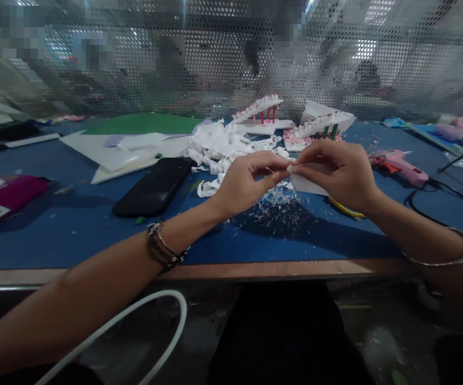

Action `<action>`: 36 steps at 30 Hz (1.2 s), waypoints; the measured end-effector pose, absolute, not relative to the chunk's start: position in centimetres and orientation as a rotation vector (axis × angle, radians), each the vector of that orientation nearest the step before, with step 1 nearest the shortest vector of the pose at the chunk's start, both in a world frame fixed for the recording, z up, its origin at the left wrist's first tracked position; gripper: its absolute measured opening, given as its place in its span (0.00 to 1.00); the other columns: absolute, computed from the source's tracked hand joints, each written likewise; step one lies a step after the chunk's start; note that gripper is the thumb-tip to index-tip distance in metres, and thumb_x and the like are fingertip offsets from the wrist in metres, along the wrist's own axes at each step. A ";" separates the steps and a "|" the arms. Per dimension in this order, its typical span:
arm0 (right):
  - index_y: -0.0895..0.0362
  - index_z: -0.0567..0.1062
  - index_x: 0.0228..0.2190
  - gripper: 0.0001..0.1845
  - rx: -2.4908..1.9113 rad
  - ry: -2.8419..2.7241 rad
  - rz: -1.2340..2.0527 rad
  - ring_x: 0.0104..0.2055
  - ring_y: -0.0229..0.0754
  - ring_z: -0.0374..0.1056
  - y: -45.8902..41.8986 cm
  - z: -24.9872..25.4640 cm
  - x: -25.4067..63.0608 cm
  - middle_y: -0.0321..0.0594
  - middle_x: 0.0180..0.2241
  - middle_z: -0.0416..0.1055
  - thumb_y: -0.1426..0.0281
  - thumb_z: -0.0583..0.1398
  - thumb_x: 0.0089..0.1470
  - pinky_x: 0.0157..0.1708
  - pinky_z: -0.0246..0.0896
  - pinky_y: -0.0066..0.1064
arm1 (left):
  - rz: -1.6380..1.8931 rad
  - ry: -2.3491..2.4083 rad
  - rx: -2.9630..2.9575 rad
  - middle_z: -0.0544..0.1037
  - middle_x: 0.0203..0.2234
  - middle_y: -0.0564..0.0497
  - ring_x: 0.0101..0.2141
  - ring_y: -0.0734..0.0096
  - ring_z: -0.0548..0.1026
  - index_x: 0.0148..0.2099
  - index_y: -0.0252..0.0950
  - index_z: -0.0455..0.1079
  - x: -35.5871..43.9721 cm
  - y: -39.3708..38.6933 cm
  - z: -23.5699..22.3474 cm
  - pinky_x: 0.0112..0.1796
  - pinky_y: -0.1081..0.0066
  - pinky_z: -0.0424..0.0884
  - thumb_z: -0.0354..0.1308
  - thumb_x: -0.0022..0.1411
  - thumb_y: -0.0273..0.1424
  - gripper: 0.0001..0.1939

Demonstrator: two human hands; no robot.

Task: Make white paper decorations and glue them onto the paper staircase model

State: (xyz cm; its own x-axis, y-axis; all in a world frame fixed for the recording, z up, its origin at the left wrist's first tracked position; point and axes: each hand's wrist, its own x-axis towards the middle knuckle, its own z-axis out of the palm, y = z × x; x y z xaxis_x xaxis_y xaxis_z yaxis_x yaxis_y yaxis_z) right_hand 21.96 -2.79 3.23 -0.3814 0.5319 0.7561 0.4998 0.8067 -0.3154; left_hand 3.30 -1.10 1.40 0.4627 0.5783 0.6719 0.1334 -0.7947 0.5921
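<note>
Hands: left hand [239,182] and right hand [339,168] meet fingertip to fingertip above the blue tabletop [78,235], each with thumb and forefinger pinched on a small white bit [290,168].
White piece: a flat white piece [308,184] shows just below the right fingers; whether it joins the pinched bit I cannot tell.
Lie: from the meeting fingertips, the flat piece reaches rightward and slightly toward the person; its visible long side runs that way, though the right hand covers part.
Nearer hand: right, directly over the flat piece; the left touches only the bit at its near corner.
Below: white crumbs [281,206] lie scattered on the tabletop.
Beyond: a heap of torn white scraps [219,141] and two small stepped models [263,109].
Right side: a pink glue gun [405,167], well apart from the fingertips.
</note>
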 end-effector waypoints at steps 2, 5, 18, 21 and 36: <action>0.54 0.74 0.26 0.05 -0.784 -2.012 0.025 0.27 0.35 0.66 -2.8 3.2 21.9 0.34 0.25 0.72 0.66 0.60 0.49 0.29 0.62 0.29 | 1.299 0.596 2.253 0.76 0.34 0.48 0.35 0.75 0.73 0.38 0.35 0.73 3.3 -1.1 1.3 0.34 0.77 0.70 0.55 0.58 0.35 0.10; 0.54 0.74 0.26 0.05 -0.796 -1.992 -0.002 0.27 0.36 0.66 -2.9 3.0 21.7 0.35 0.25 0.72 0.66 0.60 0.50 0.29 0.62 0.30 | 1.319 0.612 2.228 0.75 0.35 0.48 0.37 0.74 0.73 0.38 0.35 0.73 3.5 -1.0 1.1 0.35 0.76 0.70 0.55 0.58 0.36 0.11; 0.56 0.71 0.25 0.05 -0.739 -1.938 0.081 0.29 0.35 0.66 -2.9 2.5 21.3 0.36 0.25 0.71 0.68 0.60 0.50 0.29 0.62 0.29 | 1.431 0.672 2.217 0.76 0.34 0.49 0.36 0.74 0.73 0.39 0.35 0.73 3.9 -1.9 1.1 0.35 0.75 0.71 0.56 0.58 0.34 0.10; 0.57 0.72 0.25 0.05 -0.764 -1.926 0.196 0.29 0.35 0.66 -2.8 2.6 21.3 0.36 0.25 0.71 0.68 0.60 0.49 0.29 0.62 0.28 | 1.409 0.674 2.209 0.75 0.33 0.50 0.35 0.74 0.73 0.49 0.37 0.66 3.8 -1.9 1.1 0.37 0.76 0.71 0.56 0.58 0.33 0.16; 0.57 0.72 0.25 0.02 -0.649 -1.851 0.610 0.28 0.31 0.66 -2.7 3.0 21.3 0.34 0.26 0.70 0.72 0.62 0.47 0.26 0.64 0.24 | 1.493 0.596 2.172 0.74 0.28 0.52 0.30 0.77 0.73 0.39 0.33 0.66 3.7 -1.5 1.3 0.32 0.77 0.70 0.59 0.55 0.35 0.12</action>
State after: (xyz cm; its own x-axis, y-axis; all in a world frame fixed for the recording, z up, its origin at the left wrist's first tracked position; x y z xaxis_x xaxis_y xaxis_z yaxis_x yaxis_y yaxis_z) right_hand 21.32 -2.72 2.97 -0.3180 0.6802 0.6605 0.1543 0.7245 -0.6718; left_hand 3.74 -1.50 1.29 0.3257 0.5728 0.7522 0.1027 -0.8123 0.5741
